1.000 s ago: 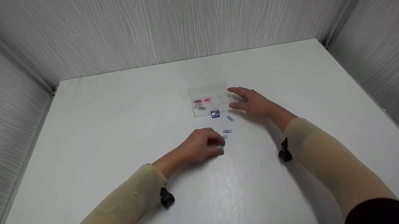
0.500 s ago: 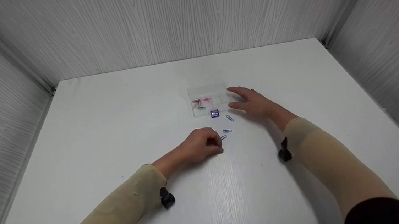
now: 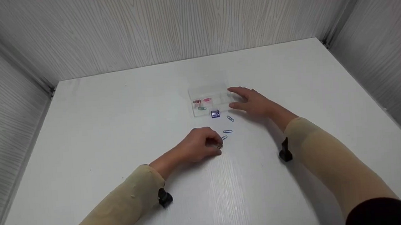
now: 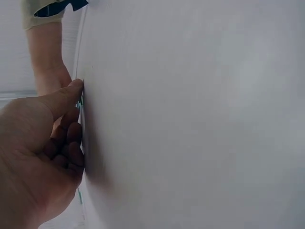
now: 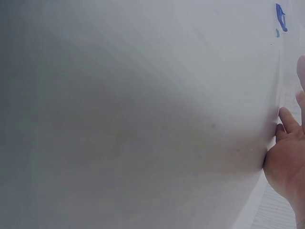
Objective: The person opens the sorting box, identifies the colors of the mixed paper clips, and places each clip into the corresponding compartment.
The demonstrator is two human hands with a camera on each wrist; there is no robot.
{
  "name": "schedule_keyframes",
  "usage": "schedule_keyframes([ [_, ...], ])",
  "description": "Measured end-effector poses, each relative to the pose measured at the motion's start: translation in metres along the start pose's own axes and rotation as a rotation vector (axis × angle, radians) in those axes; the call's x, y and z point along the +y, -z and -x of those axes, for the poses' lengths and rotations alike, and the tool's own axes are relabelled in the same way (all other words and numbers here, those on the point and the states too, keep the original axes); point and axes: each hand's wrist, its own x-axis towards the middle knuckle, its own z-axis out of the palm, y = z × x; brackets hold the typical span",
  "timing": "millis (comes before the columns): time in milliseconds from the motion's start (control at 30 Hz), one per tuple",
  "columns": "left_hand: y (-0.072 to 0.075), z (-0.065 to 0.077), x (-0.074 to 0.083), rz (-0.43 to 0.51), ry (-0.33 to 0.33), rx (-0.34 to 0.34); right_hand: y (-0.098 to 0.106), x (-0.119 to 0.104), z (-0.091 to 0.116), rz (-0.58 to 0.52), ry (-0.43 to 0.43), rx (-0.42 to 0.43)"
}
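My left hand (image 3: pixel 201 144) is low over the table, thumb and forefinger pinching a small green paper clip (image 4: pixel 80 102) mostly hidden between them. Just beyond its fingertips lies a greenish-blue paper clip (image 3: pixel 224 137). Two blue paper clips, one sideways (image 3: pixel 227 131) and one slanted (image 3: pixel 230 118), lie between that hand and a clear plastic box (image 3: pixel 196 112). Inside the box's left compartments are red clips (image 3: pixel 197 101), a pink clip (image 3: pixel 207 99) and a green clip (image 3: pixel 202 108). My right hand (image 3: pixel 255 102) touches the box's right end with thumb and forefinger extended and spread.
A small purple translucent piece (image 3: pixel 215 114) sits at the front edge of the box. The box's clear lid (image 3: pixel 208 79) stands raised behind it. White table (image 3: pixel 132 110) surrounds everything, with grey wood-grain panels (image 3: pixel 179 21) at the back and sides.
The green clip showed between my left fingertips a second ago; now it is mostly covered, and the left hand has drawn slightly to the left. My right hand keeps its place at the box.
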Motion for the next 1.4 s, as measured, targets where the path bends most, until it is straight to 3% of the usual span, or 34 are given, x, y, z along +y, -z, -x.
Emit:
schedule_keyframes([
  [233, 0.004, -0.001, 0.001, -0.059, -0.007, 0.002, 0.003, -0.001, -0.001, -0.008, -0.018, 0.005],
  [767, 0.004, -0.004, 0.001, -0.053, -0.023, -0.047, 0.003, 0.002, -0.001, 0.003, -0.004, 0.016],
  [967, 0.012, -0.005, 0.001, -0.028, -0.019, -0.046, 0.002, 0.003, -0.001, -0.02, -0.001, 0.022],
  [1100, 0.024, -0.009, -0.001, -0.01, -0.005, 0.013, 0.0, 0.003, -0.002, -0.01, 0.006, 0.02],
  [1400, 0.058, -0.033, -0.008, 0.02, 0.03, 0.254, -0.002, 0.004, -0.003, 0.001, -0.006, 0.01],
])
